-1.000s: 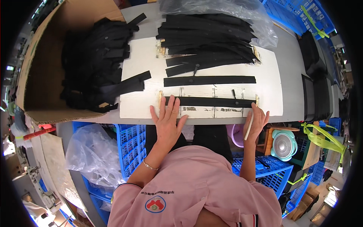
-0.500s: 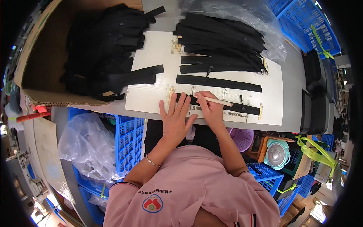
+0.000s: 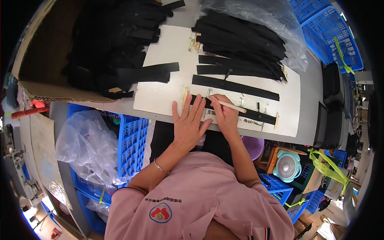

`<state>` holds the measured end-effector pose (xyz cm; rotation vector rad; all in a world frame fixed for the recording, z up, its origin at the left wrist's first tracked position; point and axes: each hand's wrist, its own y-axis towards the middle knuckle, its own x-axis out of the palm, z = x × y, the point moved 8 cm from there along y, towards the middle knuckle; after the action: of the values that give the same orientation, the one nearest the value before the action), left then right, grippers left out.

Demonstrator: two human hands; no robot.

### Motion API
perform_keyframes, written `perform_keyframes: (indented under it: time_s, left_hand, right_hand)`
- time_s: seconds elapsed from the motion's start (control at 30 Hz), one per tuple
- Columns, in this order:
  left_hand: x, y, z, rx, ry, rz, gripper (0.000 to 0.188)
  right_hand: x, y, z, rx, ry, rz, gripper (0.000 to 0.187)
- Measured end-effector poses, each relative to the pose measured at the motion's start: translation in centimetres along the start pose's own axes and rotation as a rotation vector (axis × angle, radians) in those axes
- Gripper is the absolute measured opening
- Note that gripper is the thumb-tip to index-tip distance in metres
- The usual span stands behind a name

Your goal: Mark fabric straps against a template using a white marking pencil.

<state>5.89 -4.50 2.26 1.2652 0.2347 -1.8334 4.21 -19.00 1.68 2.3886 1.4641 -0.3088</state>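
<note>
My left hand (image 3: 189, 126) lies flat with its fingers spread, pressing the left end of a black fabric strip (image 3: 260, 116). My right hand (image 3: 226, 120) grips a slim white pen (image 3: 234, 107), its tip down at the strip close to my left fingers; the tip itself is hidden. The strip lies on a white board (image 3: 160, 98) with drawn marks and pieces of yellowed tape. A small black peg-like piece (image 3: 258, 107) stands by the strip's right part. Just beyond lies another single black strip (image 3: 236, 87), and past it a small black piece (image 3: 228, 73) rests on further strips.
A heap of black strips (image 3: 240, 36) covers the board's far side, beside clear plastic film (image 3: 276, 14). At left, a cardboard box (image 3: 60, 94) lies on its side, black strips (image 3: 116, 48) spilling out. Blue crates (image 3: 134, 144) stand below the table and at far right (image 3: 334, 36).
The whole view has shifted and tilted slightly. Both hands stay at the same strip, the pen still in my right hand with its tip near my left fingers.
</note>
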Motion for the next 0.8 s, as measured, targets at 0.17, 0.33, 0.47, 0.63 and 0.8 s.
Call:
perform_keyframes:
  time_s: [0.17,0.33,0.47,0.63,0.8]
  left_hand:
    - [0.0,0.1,-0.1,-0.001,0.020,-0.013,0.067]
    - [0.2,0.0,-0.1,0.002,0.008,-0.021,0.072]
    - [0.2,-0.1,-0.1,-0.001,0.014,-0.024,0.071]
    - [0.5,0.0,0.0,-0.008,-0.002,-0.022,0.071]
    - [0.4,0.1,0.1,-0.010,0.015,-0.031,0.071]
  right_hand:
    - [-0.3,-0.4,0.6,0.031,-0.012,-0.069,0.017]
    - [-0.2,-0.3,0.0,-0.024,0.004,-0.041,0.015]
    - [0.1,-0.3,-0.3,-0.079,-0.040,-0.057,0.016]
    - [-1.2,-1.0,-0.4,-0.003,0.016,-0.056,0.016]
    - [-7.8,-2.2,-0.1,0.054,0.119,0.219,0.022]
